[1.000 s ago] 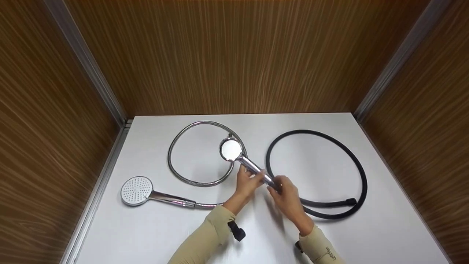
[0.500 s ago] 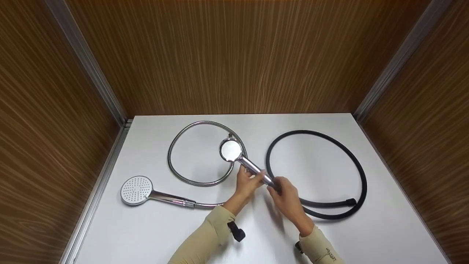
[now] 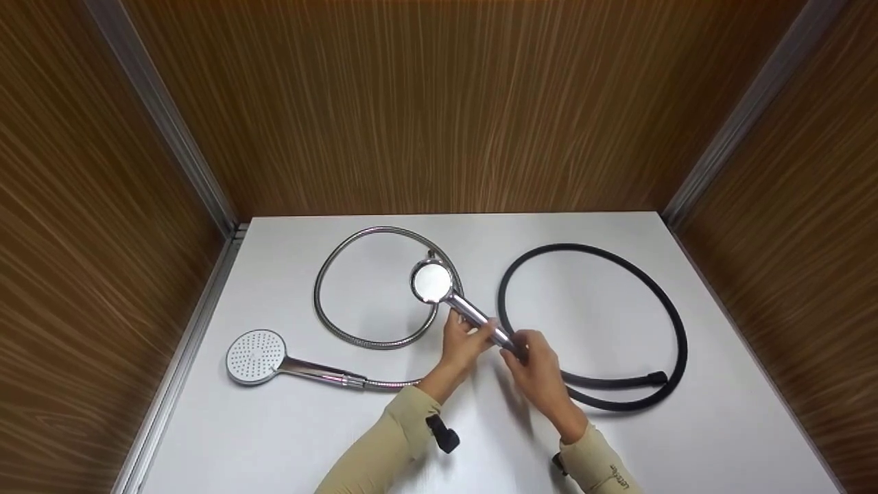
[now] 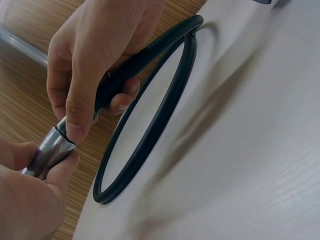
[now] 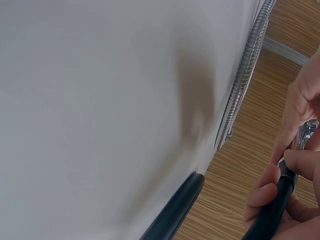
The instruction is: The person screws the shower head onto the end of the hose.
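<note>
My left hand point(image 3: 463, 350) grips the chrome handle of a hand shower point(image 3: 470, 310), whose round head points up and to the left. At the handle's lower end my right hand point(image 3: 538, 370) pinches the end of a black shower hose point(image 3: 679, 329). In the left wrist view the chrome handle point(image 4: 50, 152) meets the hose end right at the right thumb. The right wrist view shows the fingers wrapped round the black hose point(image 5: 272, 215) close below the chrome. Most of the joint is hidden by the fingers.
To the left lies a second shower head point(image 3: 256, 357) with a white nozzle face, joined to a coiled metal hose point(image 3: 317, 295). All rests on a white table point(image 3: 274, 439). Wood-grain panels point(image 3: 439, 103) close in the back and both sides.
</note>
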Motion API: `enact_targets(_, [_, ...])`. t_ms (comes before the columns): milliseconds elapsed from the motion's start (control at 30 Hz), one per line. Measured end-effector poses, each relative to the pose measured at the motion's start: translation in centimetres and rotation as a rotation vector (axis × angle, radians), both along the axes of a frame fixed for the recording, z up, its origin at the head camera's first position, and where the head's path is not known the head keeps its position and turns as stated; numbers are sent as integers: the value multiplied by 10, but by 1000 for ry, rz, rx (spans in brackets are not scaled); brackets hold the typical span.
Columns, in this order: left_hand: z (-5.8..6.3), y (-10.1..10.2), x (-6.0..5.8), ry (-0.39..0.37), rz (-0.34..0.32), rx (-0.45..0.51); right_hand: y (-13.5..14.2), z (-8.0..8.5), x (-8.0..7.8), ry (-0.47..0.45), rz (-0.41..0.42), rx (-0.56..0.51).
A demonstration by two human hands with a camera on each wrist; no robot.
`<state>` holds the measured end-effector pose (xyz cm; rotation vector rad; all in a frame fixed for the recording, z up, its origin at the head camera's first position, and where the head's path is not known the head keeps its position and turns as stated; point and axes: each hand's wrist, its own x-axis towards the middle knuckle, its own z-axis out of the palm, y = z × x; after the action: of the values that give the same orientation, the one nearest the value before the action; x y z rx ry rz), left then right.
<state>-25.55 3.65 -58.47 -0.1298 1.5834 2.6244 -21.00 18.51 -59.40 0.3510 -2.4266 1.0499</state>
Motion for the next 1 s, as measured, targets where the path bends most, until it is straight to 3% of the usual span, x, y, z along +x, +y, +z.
enact_targets(200, [0,-1,1,17,-4,1,0,1,0,-35,15,-7])
enact_targets(567, [-1,1,1,-2,7,11,2,0,0,8,33,-17])
enact_targets(1000, [-1,1,0,7,-3,-3,2,5,4,-114,33,22])
